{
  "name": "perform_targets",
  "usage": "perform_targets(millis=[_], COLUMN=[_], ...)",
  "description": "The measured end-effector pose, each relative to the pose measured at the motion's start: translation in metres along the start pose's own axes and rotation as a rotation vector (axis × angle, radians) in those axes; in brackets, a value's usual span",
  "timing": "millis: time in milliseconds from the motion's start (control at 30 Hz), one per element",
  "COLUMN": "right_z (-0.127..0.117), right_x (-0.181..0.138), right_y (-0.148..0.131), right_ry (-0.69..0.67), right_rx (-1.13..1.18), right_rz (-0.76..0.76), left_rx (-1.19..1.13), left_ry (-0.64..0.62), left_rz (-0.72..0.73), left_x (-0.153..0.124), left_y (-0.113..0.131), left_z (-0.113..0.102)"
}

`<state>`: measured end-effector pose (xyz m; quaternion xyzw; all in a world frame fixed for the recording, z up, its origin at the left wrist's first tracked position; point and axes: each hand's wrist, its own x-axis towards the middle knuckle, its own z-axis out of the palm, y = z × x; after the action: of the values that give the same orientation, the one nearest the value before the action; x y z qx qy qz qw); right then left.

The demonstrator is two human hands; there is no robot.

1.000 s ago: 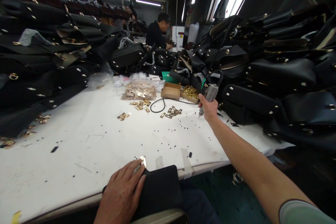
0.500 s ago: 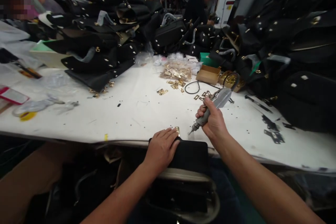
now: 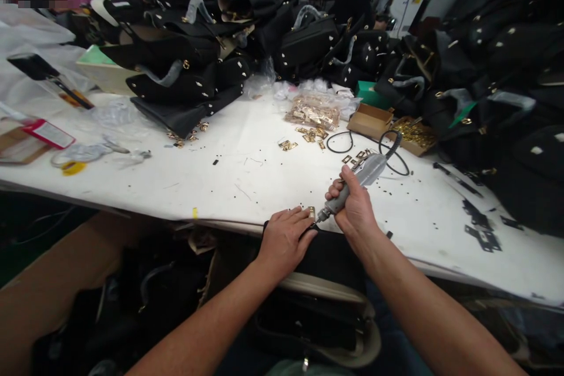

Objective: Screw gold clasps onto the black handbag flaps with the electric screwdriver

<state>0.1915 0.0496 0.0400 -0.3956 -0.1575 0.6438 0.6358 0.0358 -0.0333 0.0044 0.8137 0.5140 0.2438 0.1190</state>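
- My right hand [image 3: 356,211] is shut tight round the grey screwdriver [image 3: 359,179] — it has come back from far across the table [image 3: 247,170].
- Its tip now sits at the gold clasp [image 3: 311,211] on the black bag [image 3: 330,252], at the near edge.
- My left hand [image 3: 286,241] lies flat — pressing the bag, gripping nothing.

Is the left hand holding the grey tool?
No, the right hand grips the grey tool; the left hand rests on the black piece.
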Motion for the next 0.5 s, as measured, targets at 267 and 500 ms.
perform_targets(millis=[267, 500], right_z=[0.0015, 0.0042], right_x=[-0.0013, -0.0046], right_y=[0.0005, 0.0021], right_ry=[0.005, -0.013], right_rx=[-0.012, -0.004], right_rz=[-0.026, -0.053], left_rx=[0.018, 0.023], left_ry=[0.027, 0.035], left_rz=[0.013, 0.021], left_x=[-0.0002, -0.0006], left_y=[-0.0024, -0.0025], left_z=[0.0045, 0.0055])
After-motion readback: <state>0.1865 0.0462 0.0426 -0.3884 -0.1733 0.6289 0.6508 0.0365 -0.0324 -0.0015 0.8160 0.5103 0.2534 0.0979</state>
